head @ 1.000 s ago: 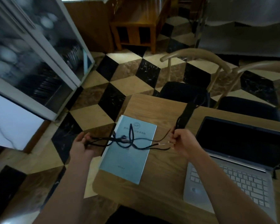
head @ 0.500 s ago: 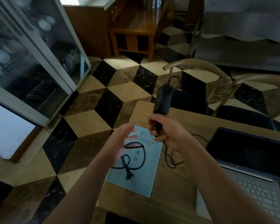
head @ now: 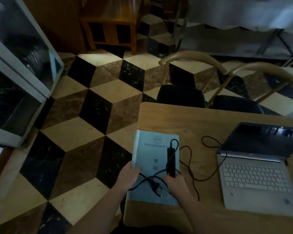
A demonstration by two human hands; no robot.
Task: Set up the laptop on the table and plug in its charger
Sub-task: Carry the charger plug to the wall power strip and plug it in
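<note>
The black charger brick [head: 171, 162] lies on a pale blue booklet [head: 152, 159] at lower centre, its near end held by the curled fingers of the right hand [head: 175, 183]. The left hand [head: 128, 176] grips the booklet's left edge. The plug [head: 156, 187] lies between them. The open laptop [head: 255, 168] sits at right on the tabletop [head: 162, 115].

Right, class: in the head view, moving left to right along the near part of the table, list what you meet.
Left hand → light blue booklet → black power brick → loose black cable → open laptop.
</note>
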